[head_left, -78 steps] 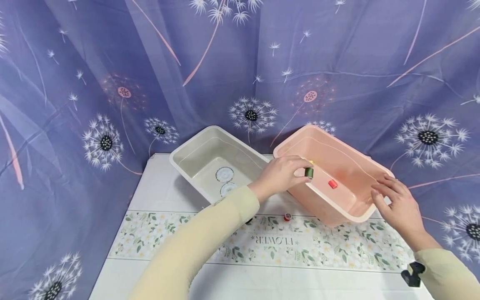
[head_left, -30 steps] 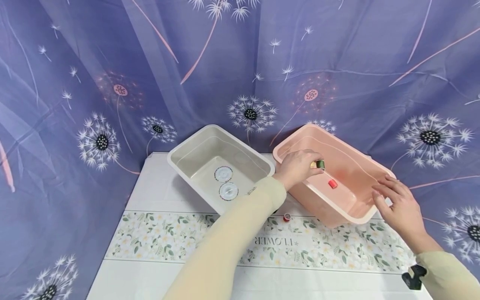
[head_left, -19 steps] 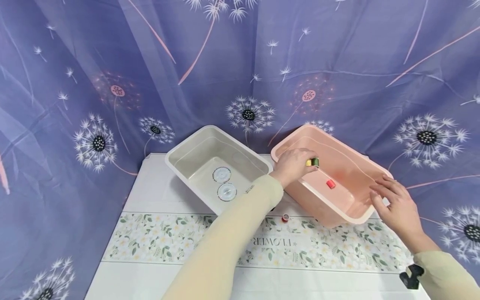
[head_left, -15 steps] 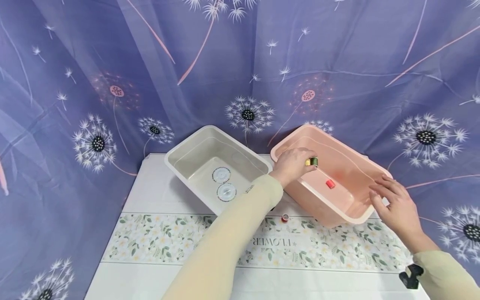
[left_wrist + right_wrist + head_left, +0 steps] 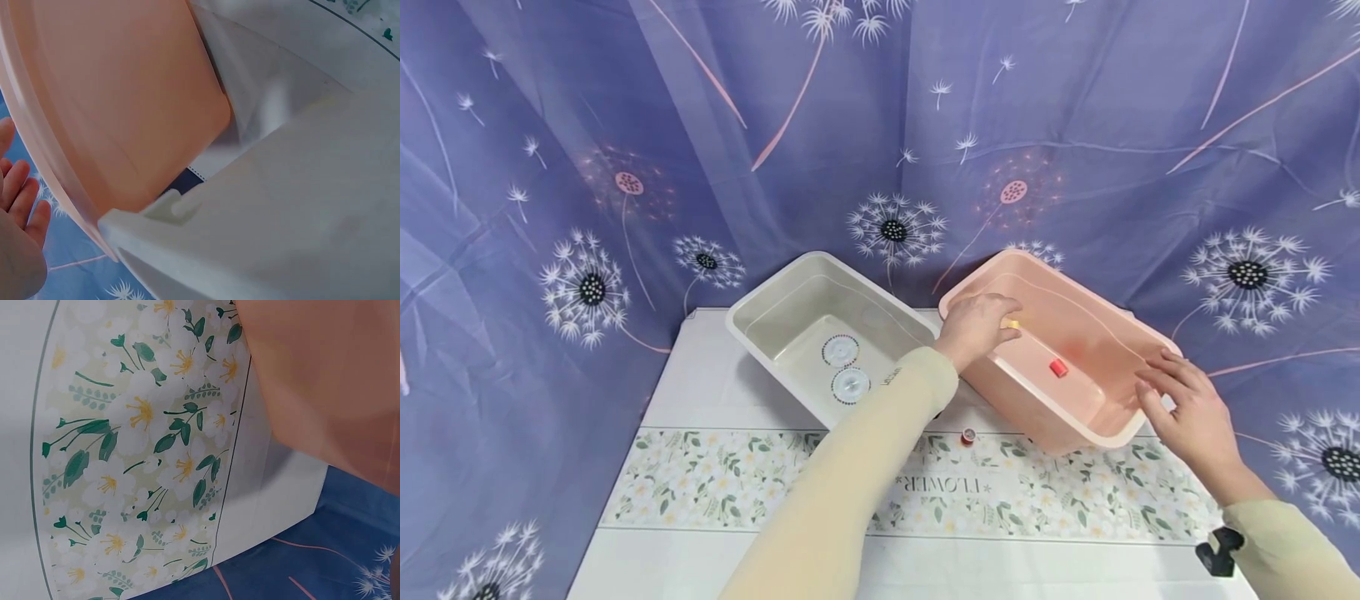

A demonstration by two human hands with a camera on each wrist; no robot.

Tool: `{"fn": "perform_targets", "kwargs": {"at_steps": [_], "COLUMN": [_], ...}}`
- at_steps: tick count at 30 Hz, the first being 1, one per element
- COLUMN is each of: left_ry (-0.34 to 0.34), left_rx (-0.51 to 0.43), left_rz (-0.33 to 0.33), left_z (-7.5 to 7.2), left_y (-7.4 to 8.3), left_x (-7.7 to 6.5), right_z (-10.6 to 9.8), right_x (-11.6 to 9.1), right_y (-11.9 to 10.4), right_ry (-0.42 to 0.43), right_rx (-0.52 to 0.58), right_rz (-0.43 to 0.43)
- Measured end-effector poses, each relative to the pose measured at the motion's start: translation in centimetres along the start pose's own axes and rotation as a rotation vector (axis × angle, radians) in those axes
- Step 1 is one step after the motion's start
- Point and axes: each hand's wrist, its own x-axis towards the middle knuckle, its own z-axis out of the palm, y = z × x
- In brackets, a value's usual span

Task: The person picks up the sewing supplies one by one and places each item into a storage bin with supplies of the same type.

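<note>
My left hand (image 5: 979, 329) hovers over the near left rim of the pink basin (image 5: 1037, 400), thumb and fingers apart, holding nothing visible. Just past its fingertips shows a yellow spool (image 5: 1013, 324), partly hidden by the hand. The green thread spool is out of sight. On the basin floor lies a red spool (image 5: 1058, 368). In the left wrist view the left hand (image 5: 19, 219) has loosely bent fingers beside the basin's rim. My right hand (image 5: 1191, 412) rests at the basin's right end, fingers extended along the rim; the right wrist view does not clearly show it.
A grey basin (image 5: 767, 354) stands on the left, with two round pin wheels, a far one (image 5: 840, 351) and a near one (image 5: 851, 386), on its floor. Another red spool (image 5: 967, 436) stands on the white table (image 5: 700, 383) before the basins. A purple curtain (image 5: 820, 200) hangs behind.
The left hand carried the green spool rightward over the pink basin, then let it go; its fingers have parted and it has drawn slightly back left. The right hand stays at the rim.
</note>
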Motion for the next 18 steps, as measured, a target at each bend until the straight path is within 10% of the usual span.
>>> {"fn": "perform_targets", "kwargs": {"at_steps": [18], "left_ry": [0.071], "left_rx": [-0.087], "left_rz": [0.100], "left_z": [-2.1], "left_y": [-0.9], "left_x": [-2.8], "right_z": [0.1], "right_x": [0.0], "right_y": [0.1], "right_ry": [-0.011], "right_rx": [-0.001], "right_rz": [0.002]}}
